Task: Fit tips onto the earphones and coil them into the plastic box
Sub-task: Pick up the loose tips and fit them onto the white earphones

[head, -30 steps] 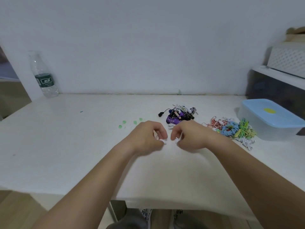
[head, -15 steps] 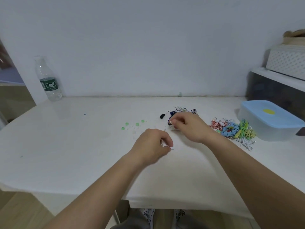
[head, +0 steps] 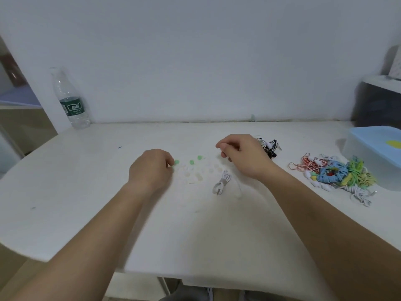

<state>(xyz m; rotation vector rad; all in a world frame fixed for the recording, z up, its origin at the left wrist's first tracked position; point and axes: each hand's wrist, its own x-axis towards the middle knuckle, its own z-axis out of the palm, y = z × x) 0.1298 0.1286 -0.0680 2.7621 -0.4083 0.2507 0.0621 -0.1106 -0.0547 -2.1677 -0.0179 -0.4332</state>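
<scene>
A water bottle [head: 72, 101] is standing at the far left corner of the bench [head: 86, 192], well apart from the work. Near the middle, the left hand [head: 152, 168] is resting knuckles-up with its fingers curled down toward the surface. Their ends are hidden, so I cannot tell whether they are pinching anything.

Just to the right of those fingers the green tips [head: 191, 162] are lying in a short row. The pale tips [head: 198, 175] are scattered on the near side of them, filling the gap between the two hands. The left hand is clearly the nearer to the tips, with the leftmost green one almost touching it.

Right of the tips, the white earphone [head: 222, 183] is lying as a small bundled coil. Its long axis is running from the near edge toward the far edge, leaning slightly right. The right hand [head: 243, 157] is hovering just beyond it, fingers curled. Thumb and forefinger are pinching what seems to be that earphone's bud end, pointed left toward the tips.

So the fitting is likely calling for only a short sideways meeting of the hands.

Behind the right hand the black-and-white earphones [head: 270, 146] are lying in a tangle. Further right, the coloured earphones [head: 332, 174] are piled just beside the plastic box [head: 373, 153], which is sitting lidded at the right edge.
</scene>
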